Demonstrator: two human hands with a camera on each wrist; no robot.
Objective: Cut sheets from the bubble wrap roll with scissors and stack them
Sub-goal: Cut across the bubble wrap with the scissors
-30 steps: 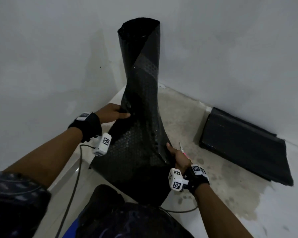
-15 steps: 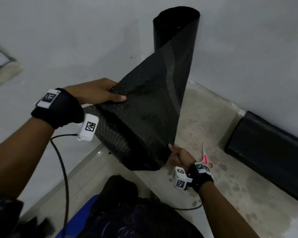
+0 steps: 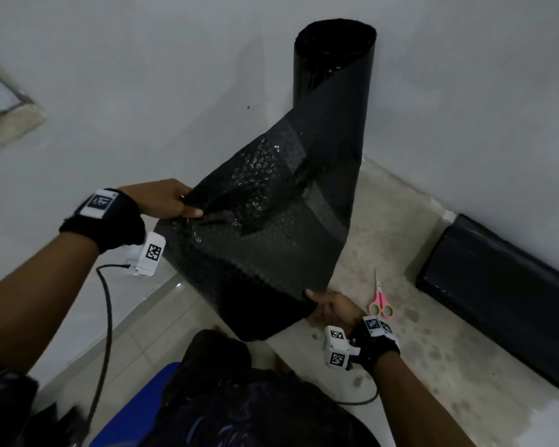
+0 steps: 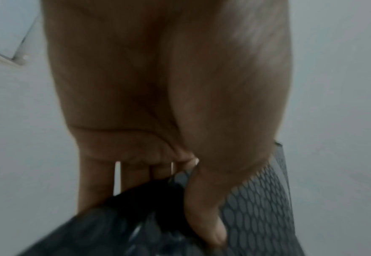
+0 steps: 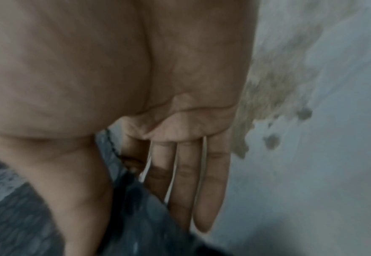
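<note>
A tall black bubble wrap roll stands upright in the room's corner. Its loose sheet hangs out toward me. My left hand pinches the sheet's upper left edge, thumb on top; in the left wrist view the thumb presses the wrap against the fingers. My right hand grips the sheet's lower right corner, thumb on one face of the wrap and fingers on the other. Pink-handled scissors lie on the floor just right of my right hand.
A flat stack of black sheets lies along the right wall. White walls close in the corner. A cable trails from my left wrist. My legs in dark clothing are below the sheet.
The sheet has been drawn farther out from the roll toward me and now sags with creases. Both hands keep their hold. The scissors lie a little farther from my right hand.
</note>
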